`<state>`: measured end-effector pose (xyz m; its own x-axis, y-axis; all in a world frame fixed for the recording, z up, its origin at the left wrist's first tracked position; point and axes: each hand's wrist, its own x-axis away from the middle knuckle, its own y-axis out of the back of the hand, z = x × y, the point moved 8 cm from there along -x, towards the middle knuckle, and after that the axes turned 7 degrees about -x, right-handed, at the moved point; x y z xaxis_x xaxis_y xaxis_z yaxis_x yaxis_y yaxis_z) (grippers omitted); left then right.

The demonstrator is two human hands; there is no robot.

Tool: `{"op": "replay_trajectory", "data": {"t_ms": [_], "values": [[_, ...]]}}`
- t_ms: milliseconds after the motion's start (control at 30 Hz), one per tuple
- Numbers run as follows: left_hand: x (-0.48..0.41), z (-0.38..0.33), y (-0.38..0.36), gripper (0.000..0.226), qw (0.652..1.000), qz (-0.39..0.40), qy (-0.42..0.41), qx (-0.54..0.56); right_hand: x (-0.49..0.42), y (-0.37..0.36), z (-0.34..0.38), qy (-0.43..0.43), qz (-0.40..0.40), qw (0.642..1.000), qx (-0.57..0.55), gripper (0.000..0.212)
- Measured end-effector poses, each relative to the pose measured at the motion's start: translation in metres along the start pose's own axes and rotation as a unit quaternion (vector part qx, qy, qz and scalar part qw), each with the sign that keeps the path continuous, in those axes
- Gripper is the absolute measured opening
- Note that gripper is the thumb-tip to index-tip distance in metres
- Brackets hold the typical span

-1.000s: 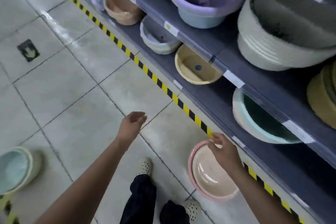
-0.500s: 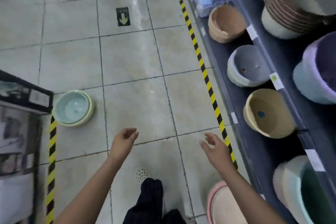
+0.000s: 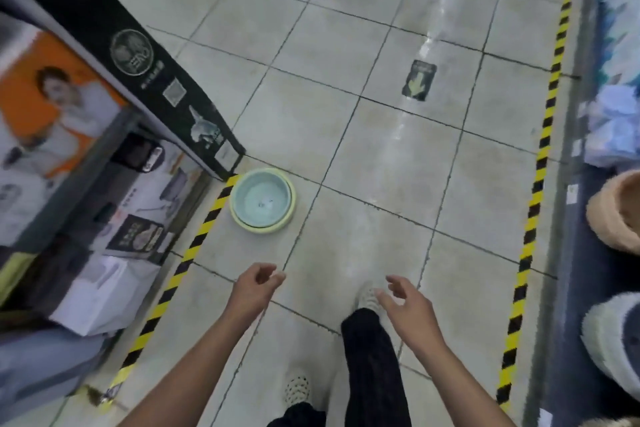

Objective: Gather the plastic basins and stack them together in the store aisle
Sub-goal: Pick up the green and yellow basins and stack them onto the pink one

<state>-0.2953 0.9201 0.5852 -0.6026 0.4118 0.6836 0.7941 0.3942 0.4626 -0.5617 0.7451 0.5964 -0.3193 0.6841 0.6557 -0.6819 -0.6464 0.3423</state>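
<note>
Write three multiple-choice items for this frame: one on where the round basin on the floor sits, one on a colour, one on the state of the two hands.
1. Where is the pale blue-green round plastic basin?
A. on a right-hand shelf
B. on the tiled floor beside the left striped floor tape
C. in a hand

2. What colours are that tape's stripes?
A. red and white
B. blue and white
C. yellow and black

3. What do the left hand and right hand hold?
A. nothing
B. one basin each
C. a box together

Answers: 1 B, it stands on the tiles just right of the tape, near the black shelf end. 2 C, yellow and black bars alternate along it. 3 A, both hands hover over the floor with loosely curled fingers, empty.
</note>
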Motion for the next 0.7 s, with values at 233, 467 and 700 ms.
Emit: {"op": "replay_trajectory", "data": {"t_ms": [233,467,700], "values": [[-0.101,-0.019,0.040,0.031,0.985,-0.106,0.093,0.100,-0.147,-0.046,0.100,0.045,0.115,0.986,0.110,0.041],[-0.184,-0.002,0.053,0.036,0.948,-0.145,0.194,0.204,-0.261,-0.105,0.162,0.012,0.129,0.984,0.125,0.048],[-0.329,0.071,0.068,0.045,0.941,-0.145,0.227,0.205,-0.380,-0.216,0.143,0.001,0.125,0.979,0.163,0.054]]}}
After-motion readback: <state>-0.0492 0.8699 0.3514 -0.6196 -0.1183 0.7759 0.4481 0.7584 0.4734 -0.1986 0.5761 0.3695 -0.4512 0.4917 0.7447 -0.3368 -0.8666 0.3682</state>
